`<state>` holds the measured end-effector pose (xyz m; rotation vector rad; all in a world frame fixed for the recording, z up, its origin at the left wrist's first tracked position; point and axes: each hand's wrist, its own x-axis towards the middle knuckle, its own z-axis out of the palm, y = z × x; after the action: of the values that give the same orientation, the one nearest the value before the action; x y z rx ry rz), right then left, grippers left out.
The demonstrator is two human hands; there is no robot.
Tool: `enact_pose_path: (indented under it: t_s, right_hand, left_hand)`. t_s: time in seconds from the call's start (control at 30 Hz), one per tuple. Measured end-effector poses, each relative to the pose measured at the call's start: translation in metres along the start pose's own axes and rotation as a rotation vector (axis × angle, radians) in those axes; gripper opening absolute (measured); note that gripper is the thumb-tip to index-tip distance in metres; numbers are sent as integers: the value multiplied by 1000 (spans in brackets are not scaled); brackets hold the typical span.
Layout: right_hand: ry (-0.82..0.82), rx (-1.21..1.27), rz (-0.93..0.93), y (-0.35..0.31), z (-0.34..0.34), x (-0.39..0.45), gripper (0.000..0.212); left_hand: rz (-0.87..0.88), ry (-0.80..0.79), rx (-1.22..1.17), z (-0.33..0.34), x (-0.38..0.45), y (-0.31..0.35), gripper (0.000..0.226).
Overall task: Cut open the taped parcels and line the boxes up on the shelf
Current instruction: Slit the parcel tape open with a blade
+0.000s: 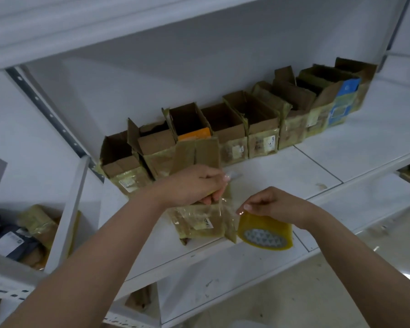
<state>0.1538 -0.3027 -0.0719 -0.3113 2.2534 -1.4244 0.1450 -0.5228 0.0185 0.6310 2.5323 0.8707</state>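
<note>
A tape-wrapped cardboard parcel (199, 221) with a white label stands on the white shelf (305, 162) near its front edge, its brown flaps raised. My left hand (194, 185) grips the parcel's top edge, fingers curled over it, with a small pale object sticking out past the fingertips. My right hand (272, 204) pinches the loose end of a yellowish tape roll (265, 233) that hangs just right of the parcel. A clear strip runs from the roll to the parcel. Behind, several opened boxes (234, 129) stand in a row along the shelf's back.
The box row runs from the left upright (47, 110) to a blue-fronted box (343, 100) at far right. More wrapped parcels (26, 233) lie in the lower left bay. A shelf board (81, 24) hangs overhead. Below is pale floor.
</note>
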Motion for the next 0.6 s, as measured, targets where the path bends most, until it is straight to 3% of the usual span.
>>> enact_pose_path:
  t_s: [0.23, 0.47, 0.6]
  right_hand:
    - [96, -133, -7, -10, -2, -9, 17]
    - [213, -262, -46, -23, 4, -18, 23]
    - [256, -205, -32, -25, 8, -18, 19]
  left_hand:
    - [-134, -280, 504, -8, 4, 43, 41]
    - [-284, -270, 777, 11, 15, 61, 37]
    - [-290, -228, 908, 22, 16, 59, 35]
